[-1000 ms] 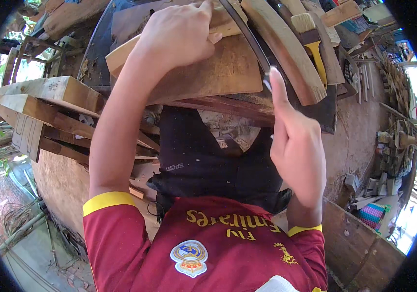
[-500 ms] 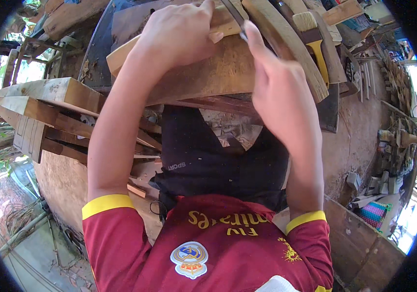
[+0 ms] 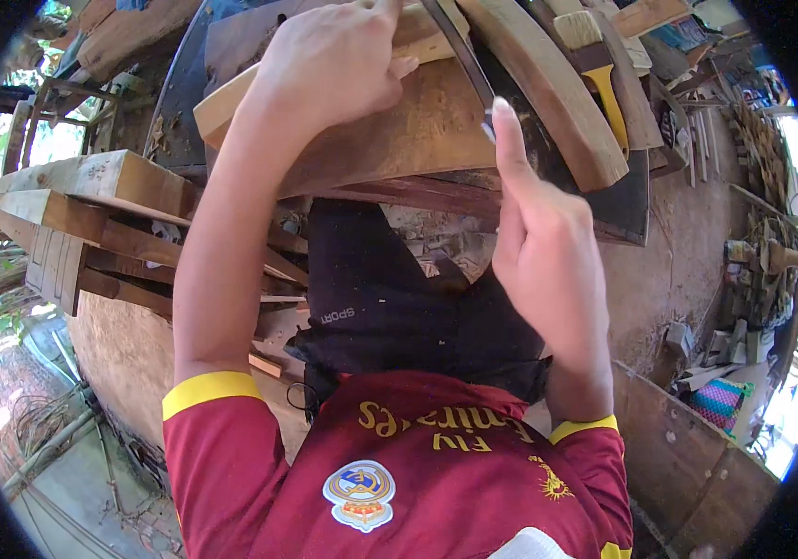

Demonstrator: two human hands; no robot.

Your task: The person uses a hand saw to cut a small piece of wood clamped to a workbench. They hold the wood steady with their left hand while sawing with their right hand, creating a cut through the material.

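My left hand (image 3: 324, 70) is closed over a pale length of wood (image 3: 222, 110), holding it down on a flat brown board (image 3: 371, 149). Its fingertips reach beyond the top edge of the picture. My right hand (image 3: 548, 224) is wrapped round the near end of a long, narrow dark metal tool that looks like a file (image 3: 462, 48), thumb stretched along it. The handle is hidden in that fist. The tool slants away from me across the right end of the pale wood; whether it touches the wood I cannot tell.
Right of the tool lies a thick curved wood piece (image 3: 553, 88), and beyond it a paintbrush (image 3: 602, 79) with a yellow handle. Sawn timbers (image 3: 91, 177) are stacked at left, close to my left forearm. Wood offcuts (image 3: 735, 345) lie on the floor at right.
My right hand has drawn back toward me with the file, so more of the tool's length shows. My left hand and the pale wood have shifted slightly left.
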